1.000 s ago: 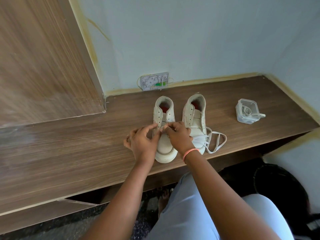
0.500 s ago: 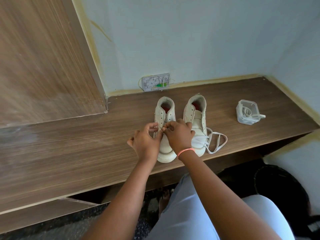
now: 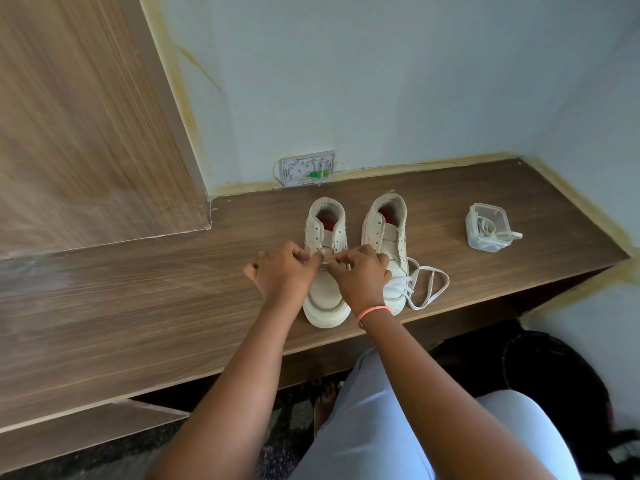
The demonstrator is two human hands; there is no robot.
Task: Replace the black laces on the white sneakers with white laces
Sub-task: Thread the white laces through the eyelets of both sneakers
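Two white sneakers stand side by side on the wooden shelf (image 3: 138,306), toes toward me. Over the left sneaker (image 3: 325,303) my left hand (image 3: 285,271) and my right hand (image 3: 360,275) meet, both pinching a white lace (image 3: 325,265) at the lower eyelets. The right sneaker (image 3: 384,230) has a white lace (image 3: 429,282) through its lower eyelets, with loose loops lying on the shelf to its right. My hands hide the middle of the left sneaker. No black lace is visible.
A small clear plastic box (image 3: 485,230) with a white lace in it sits at the right of the shelf. A socket plate (image 3: 308,169) is on the back wall. A wooden panel (image 3: 86,116) rises at the left. A dark bin (image 3: 554,375) stands below right.
Both hands have shifted slightly up the left sneaker, staying pinched on the lace. The sneakers and the box have not moved.
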